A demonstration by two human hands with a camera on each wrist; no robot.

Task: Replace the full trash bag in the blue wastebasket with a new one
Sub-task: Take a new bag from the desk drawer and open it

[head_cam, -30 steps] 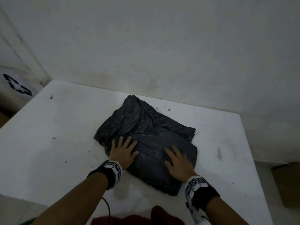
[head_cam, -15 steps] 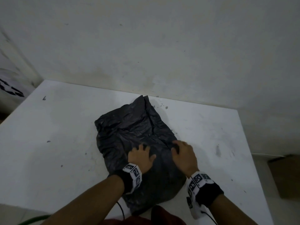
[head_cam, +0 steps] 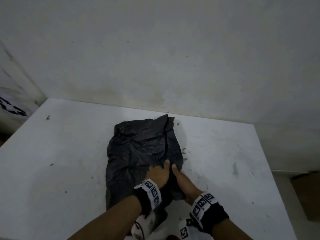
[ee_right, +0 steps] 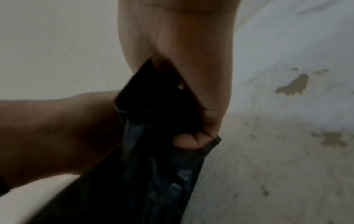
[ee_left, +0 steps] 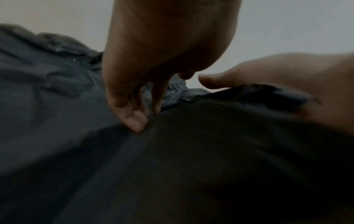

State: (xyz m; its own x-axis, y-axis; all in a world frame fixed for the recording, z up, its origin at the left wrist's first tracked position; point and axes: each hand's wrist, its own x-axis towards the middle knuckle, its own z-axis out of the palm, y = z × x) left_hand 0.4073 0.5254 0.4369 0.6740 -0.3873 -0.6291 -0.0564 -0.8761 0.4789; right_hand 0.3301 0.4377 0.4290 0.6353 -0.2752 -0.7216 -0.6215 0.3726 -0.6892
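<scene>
The trash bag (head_cam: 143, 149) is thin black plastic, crinkled with a faint sheen. The table (head_cam: 69, 153) is matt white, scuffed and speckled.

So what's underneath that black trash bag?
The black trash bag lies on the white table. Both hands, left and right, grip its near edge. Anything beneath the bag is covered.

Black bag (head_cam: 138, 149), seemingly white table (head_cam: 60, 153)
</scene>
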